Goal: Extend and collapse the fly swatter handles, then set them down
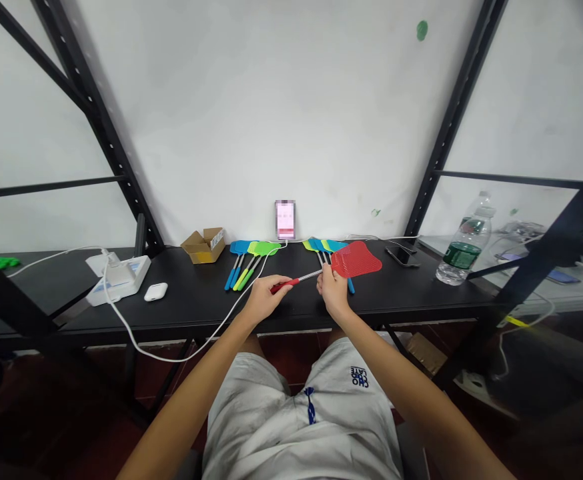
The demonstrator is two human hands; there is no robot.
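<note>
A red fly swatter (357, 260) is held between both hands above the front of the black table. My left hand (266, 297) grips its red handle. My right hand (333, 291) is closed on the metal shaft close to the perforated red head, which points right. Behind my right hand lie several blue and yellow-green fly swatters (316, 246), partly covered by the red one. Another group of blue and green fly swatters (264, 249) lies to the left, heads toward the wall and handles toward me.
A phone (285, 220) leans upright on the wall. To the left are an open cardboard box (203, 246), a white earbud case (156, 292) and a power strip (126, 277) with a cable hanging past the table edge. Right: a dark phone (401, 257), water bottles (464, 247).
</note>
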